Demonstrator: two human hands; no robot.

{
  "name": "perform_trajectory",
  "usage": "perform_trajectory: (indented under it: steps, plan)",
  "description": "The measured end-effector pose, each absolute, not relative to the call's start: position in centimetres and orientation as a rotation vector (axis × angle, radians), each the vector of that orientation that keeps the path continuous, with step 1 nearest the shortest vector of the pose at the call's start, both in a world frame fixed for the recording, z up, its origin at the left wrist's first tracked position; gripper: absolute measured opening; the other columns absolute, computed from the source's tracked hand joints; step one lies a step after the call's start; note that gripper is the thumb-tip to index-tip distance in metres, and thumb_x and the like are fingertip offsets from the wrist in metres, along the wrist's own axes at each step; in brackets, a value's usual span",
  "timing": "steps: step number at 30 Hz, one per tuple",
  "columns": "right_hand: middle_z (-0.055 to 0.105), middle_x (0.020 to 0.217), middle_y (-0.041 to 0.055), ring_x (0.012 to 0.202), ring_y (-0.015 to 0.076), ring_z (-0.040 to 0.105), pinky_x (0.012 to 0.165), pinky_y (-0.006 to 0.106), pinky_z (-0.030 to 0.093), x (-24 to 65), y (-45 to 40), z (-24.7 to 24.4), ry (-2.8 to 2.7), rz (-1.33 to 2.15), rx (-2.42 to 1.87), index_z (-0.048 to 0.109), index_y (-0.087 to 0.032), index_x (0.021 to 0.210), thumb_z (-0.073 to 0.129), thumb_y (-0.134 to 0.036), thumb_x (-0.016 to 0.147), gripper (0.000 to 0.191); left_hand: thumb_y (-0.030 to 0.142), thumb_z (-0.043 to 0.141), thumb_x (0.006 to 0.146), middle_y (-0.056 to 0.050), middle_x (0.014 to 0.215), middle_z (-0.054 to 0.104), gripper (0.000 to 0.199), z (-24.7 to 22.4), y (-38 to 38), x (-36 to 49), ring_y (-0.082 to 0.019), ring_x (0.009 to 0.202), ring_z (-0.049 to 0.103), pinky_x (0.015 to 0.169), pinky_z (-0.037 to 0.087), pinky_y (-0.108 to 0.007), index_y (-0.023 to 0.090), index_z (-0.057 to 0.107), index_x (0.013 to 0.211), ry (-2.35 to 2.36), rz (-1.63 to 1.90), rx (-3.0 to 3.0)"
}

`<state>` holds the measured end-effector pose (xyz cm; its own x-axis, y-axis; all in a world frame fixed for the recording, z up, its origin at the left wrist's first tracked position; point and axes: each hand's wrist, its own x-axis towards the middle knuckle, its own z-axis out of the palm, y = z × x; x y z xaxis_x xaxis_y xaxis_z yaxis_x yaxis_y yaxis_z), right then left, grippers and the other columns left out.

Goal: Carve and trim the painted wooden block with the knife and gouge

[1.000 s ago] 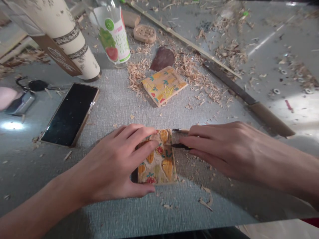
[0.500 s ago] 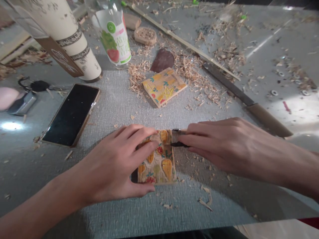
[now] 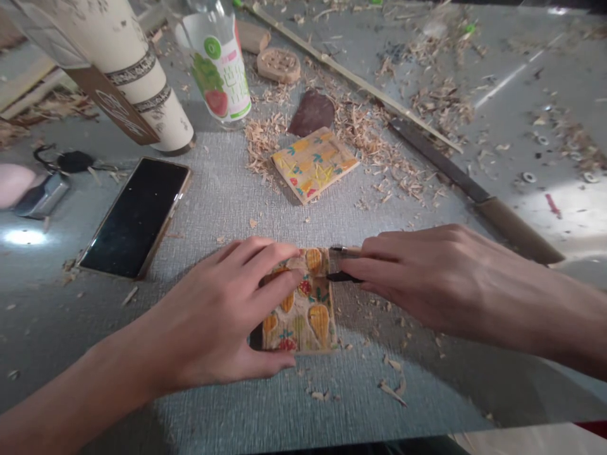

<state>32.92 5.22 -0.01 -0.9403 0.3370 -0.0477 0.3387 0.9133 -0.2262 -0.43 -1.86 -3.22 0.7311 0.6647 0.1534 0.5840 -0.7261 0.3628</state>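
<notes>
A small wooden block (image 3: 298, 323) with carved orange, red and green fruit shapes lies flat on the grey textured tabletop. My left hand (image 3: 237, 309) grips it from the left, fingers over the top face and thumb along the near edge. From the right, my right hand (image 3: 417, 275) is closed around a slim carving tool (image 3: 351, 251) with a metal end and a pale handle. A dark pointed piece (image 3: 342, 277) also juts from under its fingers to the block's right edge. The fingers hide most of what the right hand holds.
Beyond the block lie a second painted wooden block (image 3: 315, 164), brown sandpaper (image 3: 312, 114) and wood shavings (image 3: 374, 142). A long knife (image 3: 516, 227) lies at the right, near a thin wooden strip (image 3: 351, 76). Leftward are a phone (image 3: 135, 218), a paper cup (image 3: 137, 82) and a plastic bottle (image 3: 218, 76).
My right hand has shifted very slightly rightward. The view has moved a little; the block and my left hand stay in almost the same place.
</notes>
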Motion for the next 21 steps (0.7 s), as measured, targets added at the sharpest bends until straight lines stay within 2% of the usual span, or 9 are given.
perform_trajectory:
  steps: [6,11,21]
  plan:
    - [0.072,0.101,0.0025,0.071,0.0166,0.058,0.063,0.036,0.033,32.69,5.21,0.09,3.089,-0.340,0.536,0.071,-0.019,0.137,0.049,-0.003,0.112,0.037,0.037,0.087,0.095,-0.024,0.155,0.071,0.058,-3.20,-1.84,-0.32,-0.044,0.139,0.070,0.113,0.067,-0.065,0.011,0.068,0.143,0.984,0.395,2.638]
    - [0.068,0.094,0.0012,0.070,0.0168,0.057,0.063,0.036,0.032,32.67,5.27,0.16,3.087,-0.335,0.540,0.071,-0.019,0.132,0.048,-0.003,0.112,0.034,0.037,0.086,0.095,-0.024,0.154,0.071,0.055,-3.13,-1.91,-0.46,-0.045,0.139,0.070,0.111,0.067,-0.066,0.010,0.069,0.141,0.975,0.404,2.636]
    - [0.070,0.099,0.0023,0.072,0.0188,0.060,0.062,0.037,0.032,32.96,5.17,0.11,3.044,-0.334,0.536,0.069,-0.018,0.142,0.047,0.001,0.105,0.047,0.036,0.087,0.094,-0.023,0.155,0.070,0.054,-2.97,-2.00,-0.36,-0.044,0.140,0.070,0.114,0.067,-0.064,0.013,0.069,0.140,0.998,0.380,2.630]
